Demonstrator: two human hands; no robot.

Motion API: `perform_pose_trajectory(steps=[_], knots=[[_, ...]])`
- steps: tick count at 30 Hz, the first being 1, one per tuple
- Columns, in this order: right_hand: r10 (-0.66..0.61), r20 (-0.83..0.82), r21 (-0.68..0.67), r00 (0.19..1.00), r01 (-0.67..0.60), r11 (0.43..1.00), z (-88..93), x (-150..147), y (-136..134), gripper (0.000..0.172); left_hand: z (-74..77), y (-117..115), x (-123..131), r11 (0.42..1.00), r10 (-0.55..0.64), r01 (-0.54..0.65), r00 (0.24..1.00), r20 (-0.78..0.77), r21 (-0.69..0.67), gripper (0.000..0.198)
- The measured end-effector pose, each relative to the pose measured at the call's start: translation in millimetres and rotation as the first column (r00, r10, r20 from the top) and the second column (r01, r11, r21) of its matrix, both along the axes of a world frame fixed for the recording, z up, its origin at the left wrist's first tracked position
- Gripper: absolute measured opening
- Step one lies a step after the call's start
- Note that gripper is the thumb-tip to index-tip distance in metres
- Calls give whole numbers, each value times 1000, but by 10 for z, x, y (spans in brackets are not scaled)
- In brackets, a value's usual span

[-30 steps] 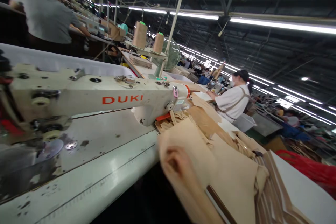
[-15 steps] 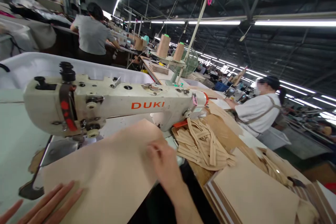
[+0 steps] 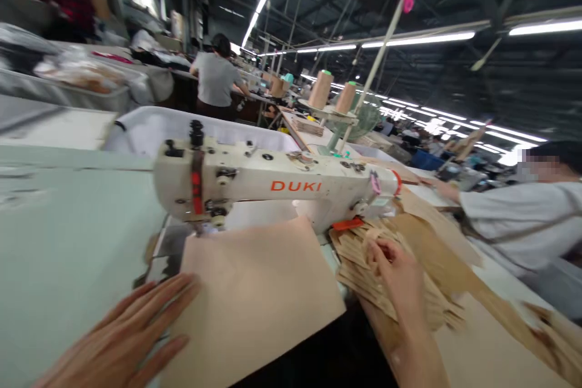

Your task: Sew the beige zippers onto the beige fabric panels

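A beige panel (image 3: 259,297) lies flat in front of the white sewing machine (image 3: 254,176), its far left corner close to the needle area. My left hand (image 3: 136,327) rests with fingers spread on the panel's left edge. At the right, my right hand (image 3: 400,273) is closed, thumb and fingers pinching a beige strip (image 3: 373,245) above a pile of similar strips (image 3: 364,279). The fingertips of that hand are slightly blurred.
Two thread cones (image 3: 321,90) stand behind the machine. A white bin (image 3: 218,127) is beyond it. More beige panels (image 3: 491,339) lie at the lower right. One person (image 3: 522,212) works at the right; another (image 3: 214,79) stands further back.
My right hand has left the panel, moved right to the strip pile and pinched a strip. My left hand has come further into view. The camera view has turned left.
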State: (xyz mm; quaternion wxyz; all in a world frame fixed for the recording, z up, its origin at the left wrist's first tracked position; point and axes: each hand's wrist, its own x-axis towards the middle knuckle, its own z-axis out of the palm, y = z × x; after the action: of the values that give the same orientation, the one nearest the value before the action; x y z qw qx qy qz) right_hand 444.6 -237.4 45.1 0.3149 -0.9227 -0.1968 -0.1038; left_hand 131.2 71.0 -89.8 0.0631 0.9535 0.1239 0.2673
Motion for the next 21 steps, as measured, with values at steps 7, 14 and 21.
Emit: perform_pose_trajectory(steps=[7, 14, 21], knots=[[736, -628, 497, 253, -597, 629, -330, -1281, 1452, 42, 371, -273, -66, 993, 38, -49, 994, -102, -107, 70], [697, -557, 68, 452, -811, 581, -473, -1365, 2046, 17, 387, -327, -91, 987, -8, -4, 997, -73, -158, 75], [952, -85, -18, 295, -956, 294, -529, -1170, 2083, 35, 484, -330, -77, 994, -56, 47, 994, -91, -98, 75]])
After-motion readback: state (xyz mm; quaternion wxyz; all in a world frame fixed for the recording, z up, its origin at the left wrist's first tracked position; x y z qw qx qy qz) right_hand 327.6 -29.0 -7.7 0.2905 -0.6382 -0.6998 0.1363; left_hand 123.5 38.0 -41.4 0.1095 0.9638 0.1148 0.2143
